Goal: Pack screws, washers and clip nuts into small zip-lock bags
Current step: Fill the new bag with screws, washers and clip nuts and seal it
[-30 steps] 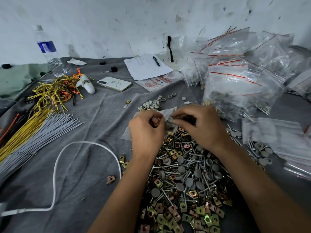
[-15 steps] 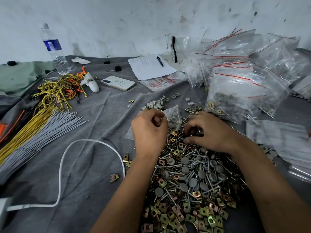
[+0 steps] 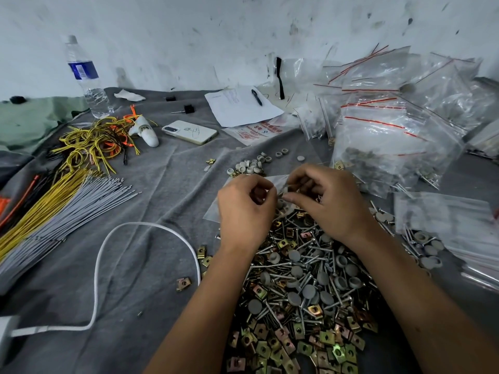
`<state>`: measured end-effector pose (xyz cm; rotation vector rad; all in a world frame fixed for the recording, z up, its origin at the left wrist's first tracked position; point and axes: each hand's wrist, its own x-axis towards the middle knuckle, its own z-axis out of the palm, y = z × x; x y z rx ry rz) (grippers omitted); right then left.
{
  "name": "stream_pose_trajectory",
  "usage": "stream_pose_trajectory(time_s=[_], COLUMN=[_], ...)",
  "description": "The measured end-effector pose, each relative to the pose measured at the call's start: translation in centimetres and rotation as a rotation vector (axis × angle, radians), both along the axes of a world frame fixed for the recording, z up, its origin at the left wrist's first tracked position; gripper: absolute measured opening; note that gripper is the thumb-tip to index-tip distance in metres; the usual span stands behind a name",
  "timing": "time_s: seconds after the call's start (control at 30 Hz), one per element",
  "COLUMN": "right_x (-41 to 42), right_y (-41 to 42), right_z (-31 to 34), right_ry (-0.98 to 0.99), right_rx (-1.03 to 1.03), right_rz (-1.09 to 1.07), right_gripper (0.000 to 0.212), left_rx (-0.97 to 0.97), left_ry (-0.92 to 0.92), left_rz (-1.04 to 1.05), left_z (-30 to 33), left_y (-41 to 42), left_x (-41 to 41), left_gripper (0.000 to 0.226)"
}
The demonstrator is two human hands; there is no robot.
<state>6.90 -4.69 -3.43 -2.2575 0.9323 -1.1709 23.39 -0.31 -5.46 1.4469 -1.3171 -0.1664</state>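
The person's left hand (image 3: 247, 211) is pinching the edge of a small clear zip-lock bag (image 3: 213, 210), fingers curled in on the plastic, just as it was doing half a second ago. The right hand (image 3: 328, 202) is the one that is changing: a moment ago it was down in the pile with fingers spread over the hardware, and now it is lifting back up to the bag's mouth, thumb and fingertips closing together on something small that I cannot make out, right beside the left hand's fingers. The bag is lying partly flat on the grey cloth-covered surface (image 3: 151, 190), at the far edge of the big mixed heap of screws (image 3: 307, 265), grey washers (image 3: 294, 256) and brass-coloured clip nuts (image 3: 272, 349), which is spreading out between and under both forearms. Just beyond the hands a little cluster of white caps (image 3: 249, 167) is sitting where it sat before. To the right, filled bags with red seal strips (image 3: 383, 136) are piling up against the wall, and flat empty bags (image 3: 448, 220) are lying near the right wrist. To the left, a white cable (image 3: 108, 238) is looping across the cloth, beside bundles of grey and yellow ties (image 3: 62, 209), a phone (image 3: 189, 132) and a water bottle (image 3: 86, 79), all staying put.
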Motion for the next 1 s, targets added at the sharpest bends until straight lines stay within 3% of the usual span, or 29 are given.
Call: stream_pose_trajectory(time_s=[0.3, 0.37, 0.47, 0.57, 0.8, 1.0], right_x=[-0.8, -1.2, -1.0, -0.7, -0.9, -0.9], right_y=[-0.3, -0.5, -0.6, -0.6, -0.7, -0.2], right_z=[0.3, 0.3, -0.2, -0.3, -0.3, 0.5], right_ry=[-0.038, 0.124, 0.534, 0.643, 0.478, 0.069], right_rx=[-0.063, -0.044, 0.012, 0.032, 0.124, 0.022], right_rz=[-0.096, -0.083, -0.034, 0.018, 0.082, 0.009], right_gripper=[0.01, 0.01, 0.024, 0.024, 0.01, 0.007], left_rx=[0.0, -0.005, -0.013, -0.015, -0.008, 0.004], left_ry=[0.102, 0.116, 0.115, 0.11, 0.116, 0.087], left_rz=[0.072, 0.092, 0.102, 0.102, 0.105, 0.083], left_z=[-0.1, -0.1, -0.2, -0.2, -0.3, -0.2], left_y=[-0.2, -0.2, -0.2, -0.3, -0.3, -0.2], left_x=[0.4, 0.4, 0.5, 0.5, 0.5, 0.5], left_gripper=[0.014, 0.015, 0.014, 0.013, 0.014, 0.013])
